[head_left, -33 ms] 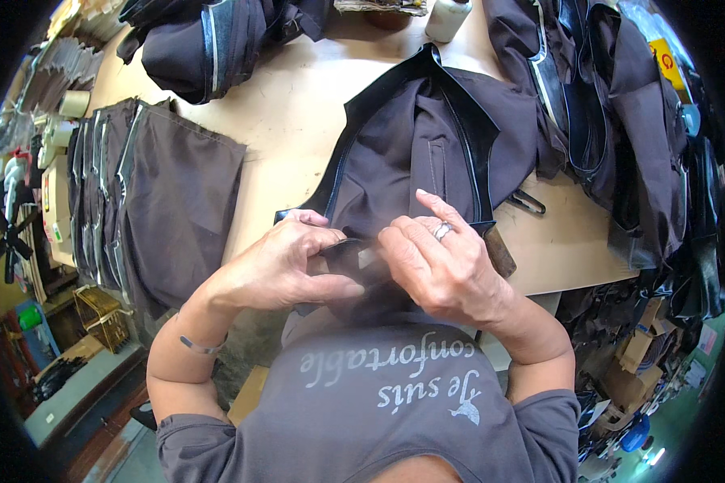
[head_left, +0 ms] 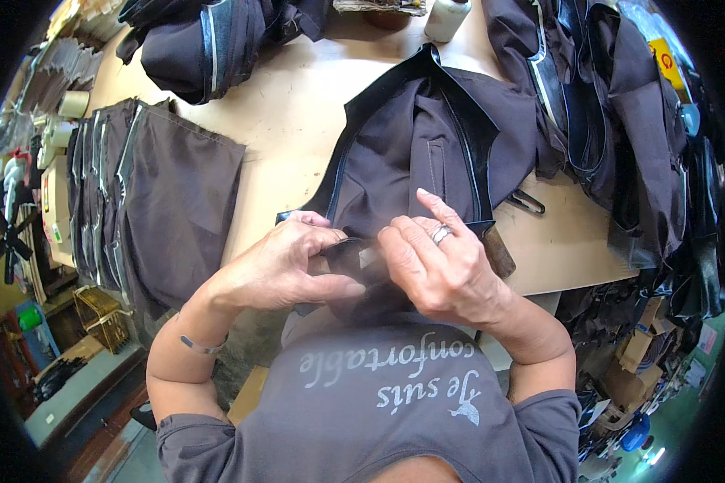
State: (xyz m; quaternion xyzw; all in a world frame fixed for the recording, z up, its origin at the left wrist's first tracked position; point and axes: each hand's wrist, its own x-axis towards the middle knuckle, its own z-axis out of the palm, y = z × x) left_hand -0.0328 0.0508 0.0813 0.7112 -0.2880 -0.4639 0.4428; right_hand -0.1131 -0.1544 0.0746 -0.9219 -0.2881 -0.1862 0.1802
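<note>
Garment edge (head_left: pixel 346 256) between left hand (head_left: pixel 275 262), thumb parted from fingers, and right hand (head_left: pixel 447 270); both grips unclear.

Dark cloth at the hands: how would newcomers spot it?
On the pale table, between the left panel stack and right garment heap, lies the dark cloth. Its black border is peaked; it alone has left hand and right hand at its near edge.

The near end of a black-edged dark garment (head_left: pixel 379 181) is held by the left hand (head_left: pixel 286 262) and the right hand (head_left: pixel 443 266). Dark panels (head_left: pixel 185 185) are overlapped on the table (head_left: pixel 290 105) at left; a white bottle (head_left: pixel 447 20) is placed beyond.
</note>
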